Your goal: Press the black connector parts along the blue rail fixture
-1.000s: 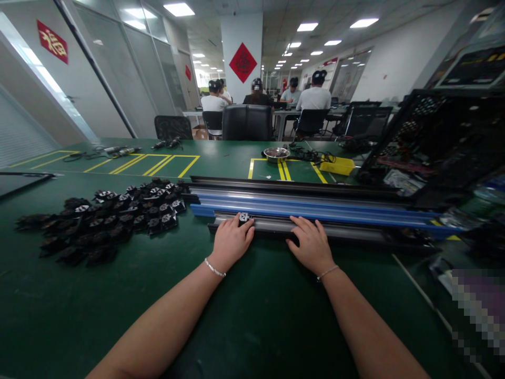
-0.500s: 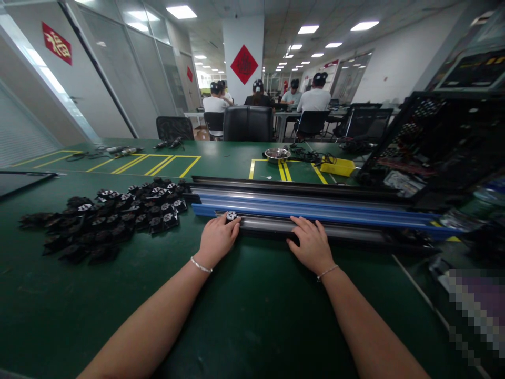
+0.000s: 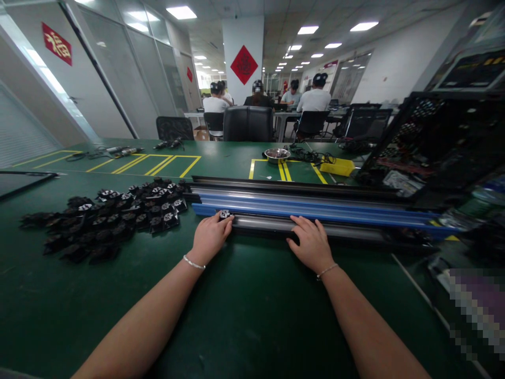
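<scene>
At the left end of a long black metal rail point(image 3: 261, 224), my left hand point(image 3: 208, 238) pinches a small black part with a white pattern point(image 3: 224, 214) on the rail. Fingers hide much of that part. Farther right, my right hand point(image 3: 313, 243) grips the same rail, its fingers over the top and its thumb at the near side. Just behind lies a long blue strip point(image 3: 252, 208), parallel to the rail. Left of my left hand is a spread pile of similar small black parts point(image 3: 118, 220).
Another dark rail point(image 3: 276, 184) lies behind the blue strip. Toward the far edge are a metal bowl point(image 3: 277, 154), tangled cables point(image 3: 311, 155) and a yellow tray point(image 3: 337, 167). A large black case point(image 3: 434, 142) stands at right. Several people sit at a table beyond.
My left hand has slid a little to the left along the rail, with the small black part at its fingertips. My right hand has stayed in place.
</scene>
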Available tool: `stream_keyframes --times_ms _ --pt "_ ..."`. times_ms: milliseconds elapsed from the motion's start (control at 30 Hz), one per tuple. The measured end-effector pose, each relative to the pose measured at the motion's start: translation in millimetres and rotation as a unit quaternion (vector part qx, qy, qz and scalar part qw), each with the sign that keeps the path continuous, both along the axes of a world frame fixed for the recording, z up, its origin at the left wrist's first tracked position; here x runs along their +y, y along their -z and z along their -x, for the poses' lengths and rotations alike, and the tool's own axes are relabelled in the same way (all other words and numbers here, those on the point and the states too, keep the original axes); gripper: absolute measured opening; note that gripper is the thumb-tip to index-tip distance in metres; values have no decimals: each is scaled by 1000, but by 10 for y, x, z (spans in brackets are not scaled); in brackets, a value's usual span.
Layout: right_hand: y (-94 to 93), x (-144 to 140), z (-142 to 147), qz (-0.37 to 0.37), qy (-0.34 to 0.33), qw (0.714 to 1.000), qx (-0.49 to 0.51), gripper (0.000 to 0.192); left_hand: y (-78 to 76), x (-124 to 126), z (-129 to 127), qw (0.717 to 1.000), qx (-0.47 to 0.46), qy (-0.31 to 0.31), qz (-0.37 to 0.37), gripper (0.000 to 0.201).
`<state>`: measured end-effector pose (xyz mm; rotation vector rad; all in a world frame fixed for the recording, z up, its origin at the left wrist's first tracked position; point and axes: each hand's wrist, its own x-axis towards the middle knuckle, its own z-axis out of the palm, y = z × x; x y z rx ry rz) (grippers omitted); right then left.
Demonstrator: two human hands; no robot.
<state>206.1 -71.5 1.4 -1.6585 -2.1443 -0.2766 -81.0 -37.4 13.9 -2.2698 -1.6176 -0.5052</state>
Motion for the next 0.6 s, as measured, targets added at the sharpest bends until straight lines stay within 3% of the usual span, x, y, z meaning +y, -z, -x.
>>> stream_keyframes --times_ms 333,600 --pt "-3 7 -5 0 1 1000 -8 14 8 31 128 1000 3 -13 24 38" --pt "14 17 -15 -3 -2 1000 -5 13 -14 18 210 996 -18 -69 59 38"
